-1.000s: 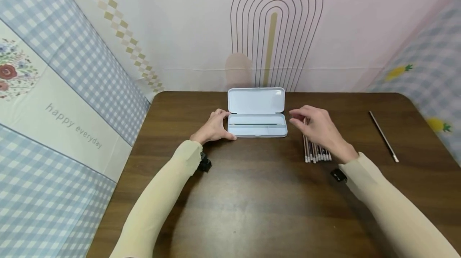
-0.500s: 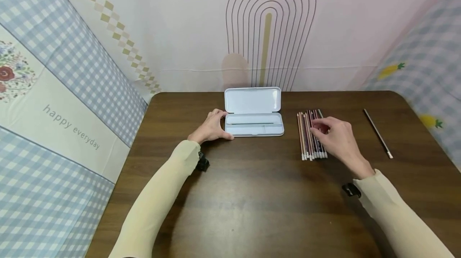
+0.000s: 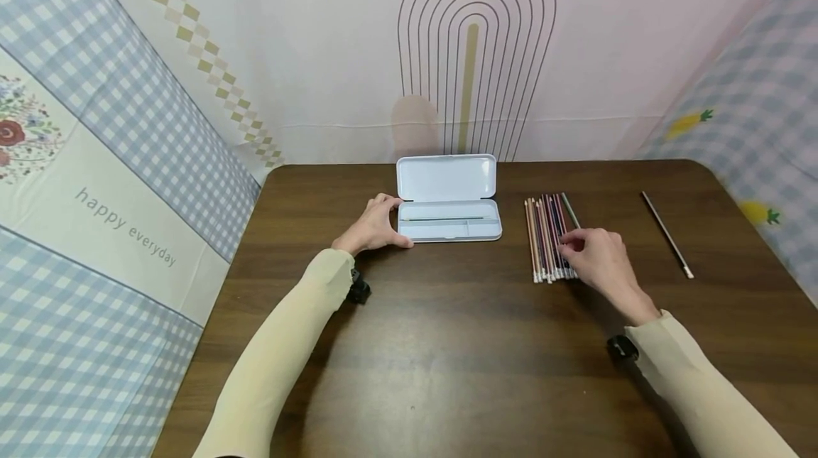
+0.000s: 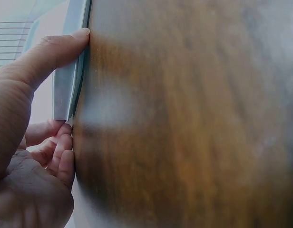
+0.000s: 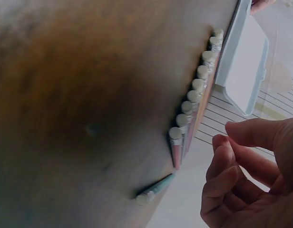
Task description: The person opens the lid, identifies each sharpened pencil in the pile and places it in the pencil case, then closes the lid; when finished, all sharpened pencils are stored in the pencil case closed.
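A white pencil case (image 3: 450, 230) lies with its lid raised near the table's back edge; a thin green pencil (image 3: 447, 219) rests inside. My left hand (image 3: 377, 225) grips the case's left end, thumb at the front edge and fingers at the side, as the left wrist view also shows. A row of pencils (image 3: 543, 238) lies right of the case, erasers toward me. My right hand (image 3: 597, 259) hovers over the row's right side, fingers loosely curled, thumb near the index fingertip. Nothing shows between them. A green pencil (image 5: 156, 188) lies slightly apart from the row, partly hidden by the hand in the head view.
A single pencil (image 3: 667, 234) lies farther right on the brown wooden table (image 3: 460, 344). Behind the table hangs a patterned cloth (image 3: 345, 53), with checked cloth at both sides.
My right hand has moved from beside the case to the right and toward me, along the pencil row, uncovering most of it. The left hand stays on the case. The head view shifts slightly.
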`<state>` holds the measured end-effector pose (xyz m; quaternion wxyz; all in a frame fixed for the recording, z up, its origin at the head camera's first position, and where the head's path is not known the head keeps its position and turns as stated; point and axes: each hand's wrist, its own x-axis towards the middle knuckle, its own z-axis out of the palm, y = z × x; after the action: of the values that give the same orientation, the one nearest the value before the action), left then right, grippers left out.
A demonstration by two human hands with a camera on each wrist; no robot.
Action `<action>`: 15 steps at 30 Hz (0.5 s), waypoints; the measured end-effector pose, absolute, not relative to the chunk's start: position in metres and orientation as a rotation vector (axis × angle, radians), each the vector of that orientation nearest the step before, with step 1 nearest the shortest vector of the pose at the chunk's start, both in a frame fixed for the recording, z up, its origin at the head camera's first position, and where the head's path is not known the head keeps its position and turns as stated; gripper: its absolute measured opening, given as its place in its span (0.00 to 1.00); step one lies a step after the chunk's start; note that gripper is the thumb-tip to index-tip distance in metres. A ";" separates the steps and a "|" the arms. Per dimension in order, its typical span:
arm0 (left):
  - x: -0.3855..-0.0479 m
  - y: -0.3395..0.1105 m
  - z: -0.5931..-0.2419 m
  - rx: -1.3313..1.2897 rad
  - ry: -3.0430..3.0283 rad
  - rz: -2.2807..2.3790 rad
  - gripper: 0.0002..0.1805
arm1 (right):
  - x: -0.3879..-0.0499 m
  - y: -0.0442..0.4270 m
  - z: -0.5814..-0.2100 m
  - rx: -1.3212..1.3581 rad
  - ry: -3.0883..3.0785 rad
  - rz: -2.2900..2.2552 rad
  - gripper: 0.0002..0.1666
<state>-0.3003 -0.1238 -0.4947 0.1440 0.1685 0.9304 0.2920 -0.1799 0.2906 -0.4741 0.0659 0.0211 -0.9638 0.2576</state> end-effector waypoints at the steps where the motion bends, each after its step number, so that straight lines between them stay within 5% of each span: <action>1: -0.300 -0.124 -0.495 0.487 2.683 0.841 0.56 | -0.180 0.291 -0.475 0.060 -2.922 0.772 0.11; 15: -0.301 -0.123 -0.496 0.498 2.695 0.826 0.56 | -0.183 0.294 -0.481 0.086 -3.025 0.755 0.10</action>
<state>-0.3012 -0.1234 -0.4955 0.1393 0.1724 0.9323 0.2857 -0.1827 0.2945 -0.4811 0.0113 0.0275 -0.9698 0.2422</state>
